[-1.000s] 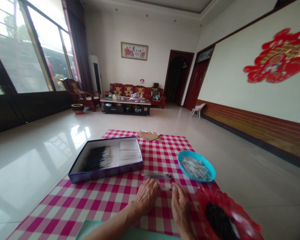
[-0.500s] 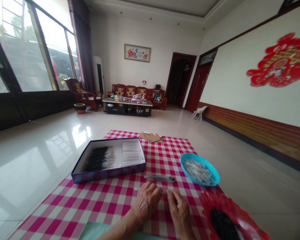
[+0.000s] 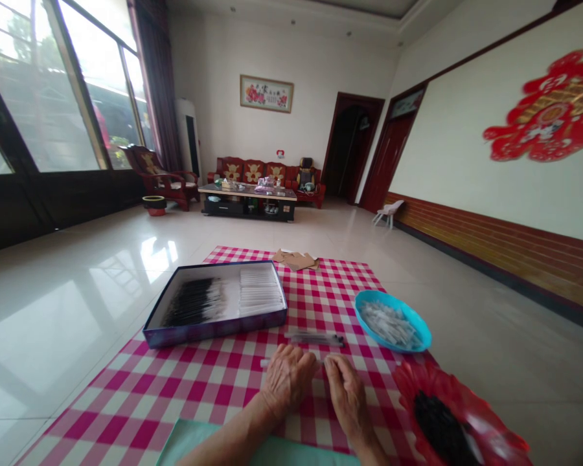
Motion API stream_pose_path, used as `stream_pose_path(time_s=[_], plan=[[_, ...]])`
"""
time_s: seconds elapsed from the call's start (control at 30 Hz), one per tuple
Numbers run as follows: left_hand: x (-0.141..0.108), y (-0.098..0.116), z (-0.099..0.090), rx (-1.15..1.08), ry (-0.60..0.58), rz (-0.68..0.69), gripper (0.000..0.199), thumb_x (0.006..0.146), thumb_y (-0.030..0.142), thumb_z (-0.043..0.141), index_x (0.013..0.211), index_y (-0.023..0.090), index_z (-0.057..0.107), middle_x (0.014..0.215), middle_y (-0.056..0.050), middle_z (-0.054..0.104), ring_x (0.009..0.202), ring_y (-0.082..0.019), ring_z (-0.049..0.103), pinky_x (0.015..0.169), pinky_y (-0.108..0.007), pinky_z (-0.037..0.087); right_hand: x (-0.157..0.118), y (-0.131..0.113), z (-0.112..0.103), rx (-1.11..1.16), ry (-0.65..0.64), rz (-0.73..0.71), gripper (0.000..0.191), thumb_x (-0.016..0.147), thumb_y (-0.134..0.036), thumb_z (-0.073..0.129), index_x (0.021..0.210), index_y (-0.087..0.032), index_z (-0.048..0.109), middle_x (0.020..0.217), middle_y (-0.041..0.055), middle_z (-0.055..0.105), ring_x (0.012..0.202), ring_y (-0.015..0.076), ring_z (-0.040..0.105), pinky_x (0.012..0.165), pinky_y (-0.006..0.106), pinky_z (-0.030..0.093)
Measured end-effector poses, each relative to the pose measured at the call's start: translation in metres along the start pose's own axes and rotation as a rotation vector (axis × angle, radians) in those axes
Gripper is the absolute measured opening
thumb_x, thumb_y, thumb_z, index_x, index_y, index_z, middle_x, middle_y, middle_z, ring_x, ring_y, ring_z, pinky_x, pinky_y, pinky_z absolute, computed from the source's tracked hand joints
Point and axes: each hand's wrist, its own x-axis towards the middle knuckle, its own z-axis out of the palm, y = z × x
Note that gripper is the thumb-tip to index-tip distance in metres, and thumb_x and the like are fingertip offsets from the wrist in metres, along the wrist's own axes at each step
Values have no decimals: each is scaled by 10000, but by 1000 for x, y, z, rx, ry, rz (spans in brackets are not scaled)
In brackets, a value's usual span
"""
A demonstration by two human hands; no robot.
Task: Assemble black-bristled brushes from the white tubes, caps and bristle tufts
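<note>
My left hand (image 3: 290,375) is closed around a thin translucent tube like a pen barrel (image 3: 264,364), whose pale end pokes out on the left. Close beside it, my right hand (image 3: 346,383) pinches at the tube's other end; what lies between its fingertips is too small and hidden to name. Just beyond both hands, several similar translucent tubes with dark ends (image 3: 315,338) lie together on the checked cloth (image 3: 223,372). To the right stand a blue bowl (image 3: 425,340) of small whitish translucent pieces and a red scalloped bowl (image 3: 498,414) with small black pieces.
A shallow dark-blue box (image 3: 214,330) at the left holds rows of black-and-clear sticks and white sticks. Torn brown cardboard (image 3: 296,260) lies at the cloth's far edge. A pale green sheet (image 3: 189,437) is under my left forearm. Farther off is a low table (image 3: 247,204).
The view has shifted slightly. My hands stay close together at the tube, and its left end now shows more clearly. The bowls and box stay in place.
</note>
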Motion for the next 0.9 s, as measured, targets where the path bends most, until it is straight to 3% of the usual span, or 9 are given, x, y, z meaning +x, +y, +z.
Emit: stream_pose_path(time_s=[0.2,0.33,0.47,0.53,0.8,0.9], plan=[[-1,-2,1,16,-22,13,222,919,305,447,728,224,528,644,5,558,621,-160,488,621,-305,277,4,6,-1,132,-53,67,299,815,-449,556,894,-182,664,896,86,711,867,248,654,791,323,508],[0,-3,-1,7,-1,5,241,927,312,431,727,224,532,647,2,563,621,-161,490,618,-303,282,4,7,-1,153,-4,156,378,821,-480,539,1007,-170,648,962,94,714,899,250,659,778,313,521],[-1,-3,-5,9,10,13,238,927,298,428,728,221,534,643,0,561,616,-161,488,616,-303,285,2,4,-1,29,-17,101,368,837,-499,505,811,-176,680,740,60,711,704,220,658,647,275,516],[-1,-3,-6,11,1,22,235,923,291,433,723,218,532,642,-2,560,613,-159,488,614,-301,287,1,4,-1,19,-16,58,353,825,-494,526,783,-180,682,720,56,708,682,216,656,630,269,513],[-1,-4,-6,-20,-22,3,237,925,289,425,731,215,538,649,-5,568,618,-162,500,619,-300,306,1,9,-2,180,-89,65,271,800,-419,592,912,-189,680,891,79,723,837,240,674,762,316,536],[0,-4,-6,-26,-17,4,240,923,286,426,722,214,535,642,-4,567,608,-160,499,614,-298,305,0,10,0,299,-121,100,334,789,-409,614,1036,-185,631,998,95,703,920,249,662,793,334,536]])
